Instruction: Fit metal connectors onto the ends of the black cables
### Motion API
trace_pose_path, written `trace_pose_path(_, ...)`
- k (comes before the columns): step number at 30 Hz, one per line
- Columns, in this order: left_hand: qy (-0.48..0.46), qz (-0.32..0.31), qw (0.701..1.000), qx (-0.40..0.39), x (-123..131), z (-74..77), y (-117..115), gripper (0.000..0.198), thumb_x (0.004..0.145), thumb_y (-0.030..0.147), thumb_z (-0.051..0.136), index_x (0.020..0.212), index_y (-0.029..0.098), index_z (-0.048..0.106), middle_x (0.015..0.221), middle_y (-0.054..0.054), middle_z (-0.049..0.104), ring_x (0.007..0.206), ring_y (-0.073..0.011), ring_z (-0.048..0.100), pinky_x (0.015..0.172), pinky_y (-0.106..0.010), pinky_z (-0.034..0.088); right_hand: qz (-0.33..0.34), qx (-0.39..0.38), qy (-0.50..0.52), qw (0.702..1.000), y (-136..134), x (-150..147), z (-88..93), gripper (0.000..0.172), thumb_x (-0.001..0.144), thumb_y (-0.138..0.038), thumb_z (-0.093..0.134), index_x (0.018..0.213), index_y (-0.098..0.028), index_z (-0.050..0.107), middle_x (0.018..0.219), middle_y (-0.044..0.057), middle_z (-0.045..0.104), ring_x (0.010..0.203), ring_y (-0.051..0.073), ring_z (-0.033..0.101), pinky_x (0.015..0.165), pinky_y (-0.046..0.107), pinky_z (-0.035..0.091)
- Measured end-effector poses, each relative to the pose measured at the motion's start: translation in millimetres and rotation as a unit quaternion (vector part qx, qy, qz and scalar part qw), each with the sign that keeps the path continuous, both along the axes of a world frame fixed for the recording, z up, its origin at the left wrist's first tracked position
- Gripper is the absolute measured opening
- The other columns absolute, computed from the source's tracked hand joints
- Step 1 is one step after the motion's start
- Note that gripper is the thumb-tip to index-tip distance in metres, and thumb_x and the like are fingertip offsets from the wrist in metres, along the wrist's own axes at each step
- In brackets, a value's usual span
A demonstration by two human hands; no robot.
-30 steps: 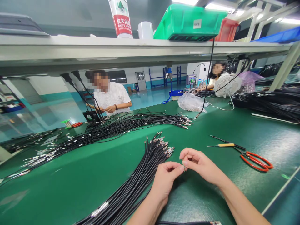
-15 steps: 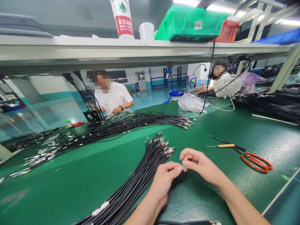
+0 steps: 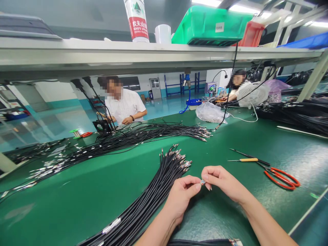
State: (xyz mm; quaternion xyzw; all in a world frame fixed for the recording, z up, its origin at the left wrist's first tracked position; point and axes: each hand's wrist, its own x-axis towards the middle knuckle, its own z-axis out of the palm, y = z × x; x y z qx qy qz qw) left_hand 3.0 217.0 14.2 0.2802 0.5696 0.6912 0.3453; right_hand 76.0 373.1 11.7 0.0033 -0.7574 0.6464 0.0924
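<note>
My left hand [image 3: 182, 195] and my right hand [image 3: 223, 182] meet fingertip to fingertip low in the middle of the view, both pinched on a small metal cable connector [image 3: 202, 182] between them. Just left of my hands a thick bundle of black cables [image 3: 151, 198] lies on the green table [image 3: 84, 191], its metal-tipped ends [image 3: 176, 159] fanned out above my left hand. A further cable end shows at the bottom edge [image 3: 234, 242].
Red-handled scissors [image 3: 282, 177], a yellow-handled tool [image 3: 246, 159] and a thin black tool [image 3: 247, 156] lie to the right. More cable bundles [image 3: 143, 134] cross the table behind. Two seated people [image 3: 123, 102] [image 3: 237, 85] work opposite. A shelf [image 3: 153, 54] overhead carries bins.
My right hand has dropped slightly and its fingers have closed tighter toward my left thumb. The view has shifted a little to the left. The person opposite has lowered an arm.
</note>
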Motion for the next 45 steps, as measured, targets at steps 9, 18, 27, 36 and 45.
trace_pose_path(9,-0.015,-0.021,1.000,0.007,-1,-2.5,0,0.014,0.070,0.024,0.065,0.075,0.011,0.069,0.064,0.002,0.050,0.057,-0.0069,0.031,0.054,-0.022,0.023,0.013,-0.046,-0.003,0.999,1,-1,-1.1,0.026,0.077,-0.035,0.058,0.060,-0.015,0.052,0.051,-0.003,0.052,0.051,0.010,0.043,0.055,0.024,0.031)
trace_pose_path(18,0.238,0.035,0.959,-0.151,-5,-9.9,1,0.021,0.070,0.015,0.054,0.082,0.016,0.071,0.080,-0.006,0.065,0.075,-0.0164,0.054,0.073,-0.028,0.038,-0.042,0.069,-0.091,0.993,11,-3,-9.6,0.020,0.072,-0.022,0.049,0.053,-0.018,0.045,0.043,-0.006,0.045,0.043,0.008,0.037,0.048,0.022,0.027)
trace_pose_path(27,0.421,-0.038,0.844,-0.330,18,-26.9,7,0.010,0.060,0.015,0.065,0.053,0.022,0.068,0.056,-0.002,0.064,0.058,-0.0186,0.055,0.058,-0.028,0.037,-0.205,0.275,-0.110,0.933,22,-14,-26.7,0.021,0.075,-0.035,0.047,0.065,-0.019,0.054,0.059,0.001,0.054,0.057,0.016,0.048,0.057,0.029,0.035)
trace_pose_path(36,0.285,-0.285,0.863,-0.306,34,-67.6,23,0.038,0.047,0.000,0.068,0.025,0.024,0.048,0.026,0.007,0.042,0.034,-0.0094,0.039,0.046,-0.023,0.031,-0.179,0.311,-0.085,0.930,-6,-50,-37.7,0.027,0.070,-0.019,0.053,0.097,-0.020,0.060,0.099,0.008,0.058,0.094,0.025,0.049,0.085,0.041,0.033)
trace_pose_path(45,0.335,-0.077,0.904,-0.255,21,-22.0,-9,0.008,0.065,0.022,0.063,0.066,0.020,0.070,0.061,0.000,0.062,0.059,-0.0149,0.054,0.058,-0.024,0.041,-0.124,0.233,-0.081,0.961,0,-56,-30.1,0.014,0.073,-0.027,0.051,0.062,-0.019,0.047,0.061,-0.002,0.048,0.061,0.014,0.044,0.060,0.026,0.035)
